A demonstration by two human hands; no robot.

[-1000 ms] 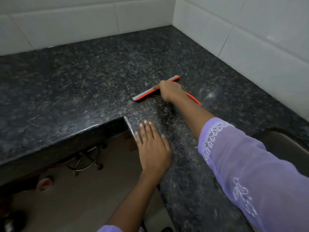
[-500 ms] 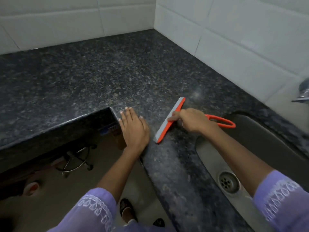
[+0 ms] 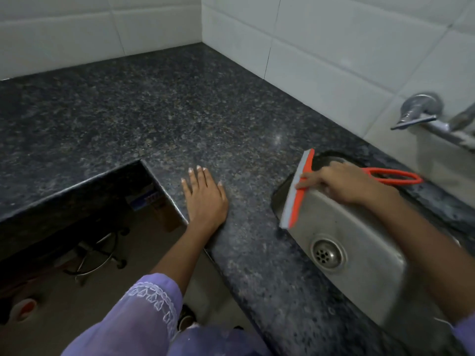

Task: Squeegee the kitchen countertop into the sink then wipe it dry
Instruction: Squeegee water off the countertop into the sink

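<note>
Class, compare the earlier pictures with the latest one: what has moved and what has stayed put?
The right hand dragged the squeegee across the countertop from near the wall corner to the sink edge. The grip stayed the same; the left hand stayed flat on the counter.

One squeegee (image 3: 298,191), one sink (image 3: 359,242), one drain (image 3: 327,254), one tap (image 3: 424,116), one countertop (image 3: 180,119), two hands: left (image 3: 205,199), right (image 3: 341,183).

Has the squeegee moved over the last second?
Yes. The squeegee in the right hand travelled from mid-countertop to the sink edge, blade now overhanging the basin.
</note>
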